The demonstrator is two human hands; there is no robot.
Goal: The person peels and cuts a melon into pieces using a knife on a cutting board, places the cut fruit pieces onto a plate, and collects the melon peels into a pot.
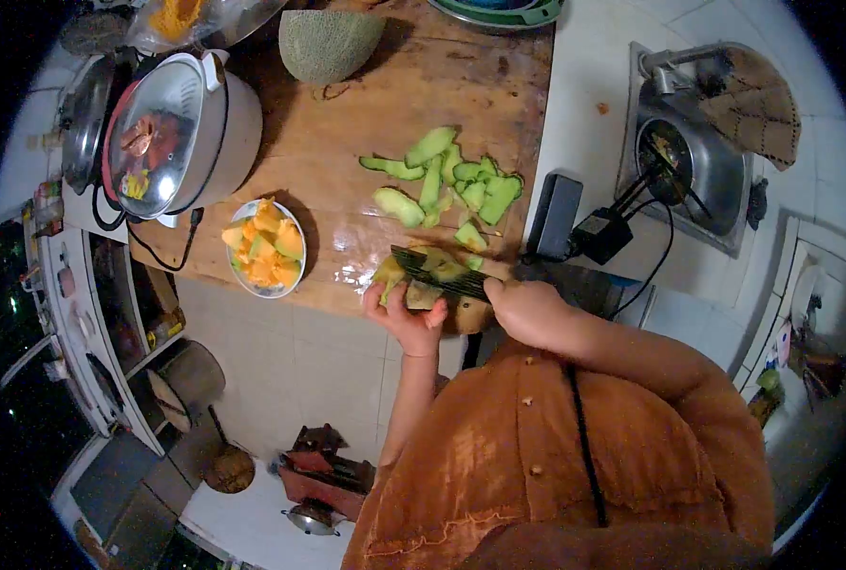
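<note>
My right hand [525, 311] is closed around the handle of a knife [442, 275], its dark, ridged blade pointing left. Under and beside the blade lies a pale green melon piece [423, 296] near the table's front edge. My left hand [409, 321] has its curled fingers on this piece, close to the blade; how far the blade has cut in is hidden. Behind my hands several green melon peels [429, 185] lie scattered on the wooden tabletop [337, 180]. To the left stands a white bowl [269, 293] filled with orange melon chunks [269, 245].
At the back, half a netted melon [331, 46] rests cut side away. A lidded white electric pot [233, 133] with a cord stands at the left. On the right are a dark box [554, 214], a black adapter [601, 236] and a metal sink [717, 204] holding a pan [665, 157].
</note>
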